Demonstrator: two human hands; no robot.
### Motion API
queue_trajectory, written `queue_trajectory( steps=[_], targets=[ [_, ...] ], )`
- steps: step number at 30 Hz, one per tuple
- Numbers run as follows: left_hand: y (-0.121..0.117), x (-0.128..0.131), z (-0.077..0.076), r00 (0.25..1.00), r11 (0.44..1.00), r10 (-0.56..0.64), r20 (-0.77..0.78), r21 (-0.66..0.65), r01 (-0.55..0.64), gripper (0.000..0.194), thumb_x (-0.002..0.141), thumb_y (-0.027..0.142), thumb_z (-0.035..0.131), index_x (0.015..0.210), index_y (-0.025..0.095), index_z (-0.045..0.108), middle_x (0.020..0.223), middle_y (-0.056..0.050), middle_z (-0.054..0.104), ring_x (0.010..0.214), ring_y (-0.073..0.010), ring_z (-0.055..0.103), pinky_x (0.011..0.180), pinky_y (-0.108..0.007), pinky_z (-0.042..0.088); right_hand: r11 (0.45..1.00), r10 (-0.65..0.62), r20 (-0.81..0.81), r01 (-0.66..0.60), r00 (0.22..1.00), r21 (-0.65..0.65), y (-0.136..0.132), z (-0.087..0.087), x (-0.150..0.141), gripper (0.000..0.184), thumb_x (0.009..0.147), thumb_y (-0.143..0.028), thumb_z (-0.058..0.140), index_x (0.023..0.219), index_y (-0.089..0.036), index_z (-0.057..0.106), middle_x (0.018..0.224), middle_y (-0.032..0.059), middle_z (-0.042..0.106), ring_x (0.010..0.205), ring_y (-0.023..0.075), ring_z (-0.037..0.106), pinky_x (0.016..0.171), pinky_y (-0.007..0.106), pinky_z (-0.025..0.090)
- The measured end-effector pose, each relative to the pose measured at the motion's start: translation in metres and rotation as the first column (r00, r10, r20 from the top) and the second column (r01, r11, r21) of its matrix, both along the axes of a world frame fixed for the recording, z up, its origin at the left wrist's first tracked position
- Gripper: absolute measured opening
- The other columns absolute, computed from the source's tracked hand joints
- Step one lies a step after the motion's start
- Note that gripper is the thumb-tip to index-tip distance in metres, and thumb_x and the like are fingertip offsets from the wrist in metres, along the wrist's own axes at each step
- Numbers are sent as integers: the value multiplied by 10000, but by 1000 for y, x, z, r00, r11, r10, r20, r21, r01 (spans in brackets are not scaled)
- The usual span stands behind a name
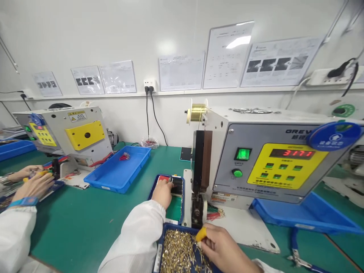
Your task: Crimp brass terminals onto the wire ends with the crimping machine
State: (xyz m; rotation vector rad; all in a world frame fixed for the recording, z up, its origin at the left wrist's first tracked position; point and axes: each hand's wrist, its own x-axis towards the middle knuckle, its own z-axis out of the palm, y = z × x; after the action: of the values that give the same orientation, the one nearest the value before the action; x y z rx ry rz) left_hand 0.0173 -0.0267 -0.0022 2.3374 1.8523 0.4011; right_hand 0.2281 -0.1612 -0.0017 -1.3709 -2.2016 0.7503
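Note:
My left hand [162, 192], in a white sleeve, reaches into a small dark blue tray [179, 204] left of the grey machine [264, 159]; its fingertips pinch at a small part on the tray's dark pad. My right hand [224, 250] wears a yellow finger cot and hovers closed over a blue tray of several brass terminals [179, 250], fingers pinched together; what they hold is too small to make out. The machine's black press head [199, 204] stands between the two hands, with red and green wires [214, 214] lying beside it.
A co-worker's hands [32, 180] work at a second machine with a yellow plate [71, 132] at the left. A large blue tray [119, 170] holds red wires. Another blue tray [301, 216] lies under my machine's front. Pliers [298, 259] rest at the lower right.

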Motion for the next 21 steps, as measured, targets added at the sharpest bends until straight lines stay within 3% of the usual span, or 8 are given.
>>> queue_trajectory(
  steps=[3,7,14,21],
  targets=[
    [-8,8,1,996,995,-81,-36,-69,78,298,844,96,429,930,194,698,936,-103,602,925,-230,495,800,-336,372,1000,-11,10,11,1000,23,1,-2,0,166,811,-115,468,693,-177,566,731,19,544,622,137,521,544,226,374],
    [-12,12,-1,994,990,-99,-49,-105,93,234,806,133,483,800,177,713,917,-115,593,946,-258,483,802,-361,367,1000,14,-47,-13,999,20,0,-2,2,177,828,-99,434,754,-184,571,779,21,543,616,128,519,548,228,381],
    [-8,10,-5,994,981,-106,2,-163,105,256,760,75,474,789,181,705,910,-90,615,954,-229,509,809,-317,373,1000,3,-116,-2,993,13,2,1,4,151,830,-116,450,756,-180,565,778,21,528,619,133,508,552,233,380],
    [-9,13,11,995,979,-100,-29,-180,93,261,683,39,501,749,187,705,891,-69,653,909,-191,569,769,-266,390,992,-66,-157,82,985,96,6,-1,8,169,736,-37,465,709,-168,569,772,23,537,652,137,523,585,228,375]
  ],
)
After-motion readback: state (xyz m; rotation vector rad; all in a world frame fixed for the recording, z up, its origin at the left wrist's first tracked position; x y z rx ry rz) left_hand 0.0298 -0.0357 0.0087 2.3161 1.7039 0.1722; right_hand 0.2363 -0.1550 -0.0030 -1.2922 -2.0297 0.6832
